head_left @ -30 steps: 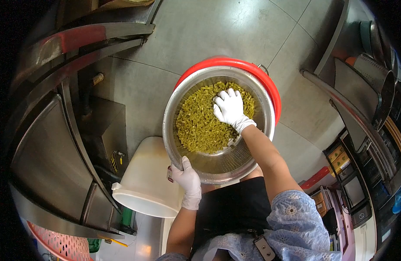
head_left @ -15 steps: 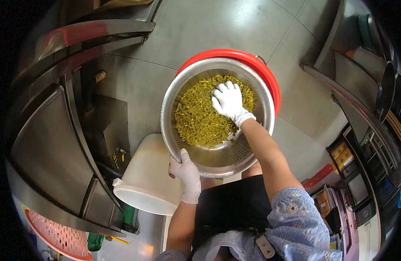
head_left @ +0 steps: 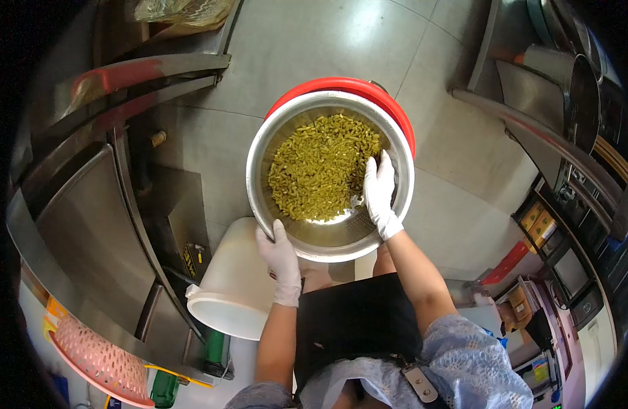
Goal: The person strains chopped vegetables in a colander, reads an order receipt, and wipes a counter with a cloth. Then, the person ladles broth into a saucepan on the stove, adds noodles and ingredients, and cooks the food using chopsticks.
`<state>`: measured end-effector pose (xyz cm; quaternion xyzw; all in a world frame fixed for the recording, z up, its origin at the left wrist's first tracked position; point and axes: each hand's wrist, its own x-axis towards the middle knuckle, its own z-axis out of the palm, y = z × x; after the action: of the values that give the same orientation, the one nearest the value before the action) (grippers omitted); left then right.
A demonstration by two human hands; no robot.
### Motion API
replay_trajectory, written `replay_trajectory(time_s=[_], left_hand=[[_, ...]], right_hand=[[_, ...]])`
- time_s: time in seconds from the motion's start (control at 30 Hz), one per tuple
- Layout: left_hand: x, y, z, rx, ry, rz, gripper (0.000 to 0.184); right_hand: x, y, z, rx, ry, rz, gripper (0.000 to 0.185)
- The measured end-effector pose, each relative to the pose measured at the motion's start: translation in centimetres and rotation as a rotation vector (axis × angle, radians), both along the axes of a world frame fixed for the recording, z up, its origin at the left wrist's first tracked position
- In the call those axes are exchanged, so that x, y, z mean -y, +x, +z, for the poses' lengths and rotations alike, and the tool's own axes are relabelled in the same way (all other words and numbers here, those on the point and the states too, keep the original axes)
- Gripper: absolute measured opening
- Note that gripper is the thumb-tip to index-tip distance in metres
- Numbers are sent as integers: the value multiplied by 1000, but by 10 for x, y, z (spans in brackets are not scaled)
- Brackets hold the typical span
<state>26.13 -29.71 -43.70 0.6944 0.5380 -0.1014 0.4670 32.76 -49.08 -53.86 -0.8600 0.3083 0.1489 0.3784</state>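
Observation:
A metal bowl (head_left: 327, 251) with small holes in its base holds a heap of chopped green pieces (head_left: 317, 167). It sits over a red tub (head_left: 404, 126). Gripping the bowl's lower left rim is my left hand (head_left: 280, 262), in a white glove, thumb over the edge. My right hand (head_left: 380, 194), also gloved in white, is inside the bowl at the right side of the heap, fingers extended and pointing up along the wall. Thumb and fingers are slightly apart, and no piece shows between them.
A white bucket (head_left: 232, 300) lies tilted at the lower left beside steel equipment (head_left: 96, 225). Below that is a pink perforated basket (head_left: 99, 354). Steel shelving with pans (head_left: 583, 102) stands on the right. Grey tiled floor (head_left: 314, 48) stretches behind the red tub.
My right hand has moved from on top of the heap to its right edge, near the bowl's wall. My left hand still holds the rim. The view has shifted slightly.

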Motion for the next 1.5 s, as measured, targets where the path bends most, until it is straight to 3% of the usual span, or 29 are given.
replay_trajectory(time_s=[0.03,0.1,0.17,0.23,0.33,0.4,0.57,0.73,0.97,1.5], left_hand=[[-6,7,-6,-1,-2,-6,26],[-14,22,-20,248,125,-47,24],[-15,26,-17,189,163,-152,23],[-13,25,-12,127,194,-259,22],[0,26,-1,88,204,-247,22],[9,29,6,60,252,-201,21],[10,17,-4,103,222,-149,23],[5,13,-9,61,140,-69,26],[4,14,-8,9,123,-40,26],[5,13,-9,18,143,-45,24]], right_hand=[[-5,3,-8,7,4,2,52],[-14,15,-25,35,-32,-29,52],[-25,38,-39,60,-47,-94,52],[-39,68,-31,-87,-131,-20,50],[-58,91,-46,-232,-315,235,50],[-68,83,-47,-191,-388,397,47],[-82,48,-24,-158,-196,462,58],[-106,26,-21,-92,-330,498,69],[-106,31,-35,-100,-375,443,53],[-89,44,-58,32,-328,475,37]])
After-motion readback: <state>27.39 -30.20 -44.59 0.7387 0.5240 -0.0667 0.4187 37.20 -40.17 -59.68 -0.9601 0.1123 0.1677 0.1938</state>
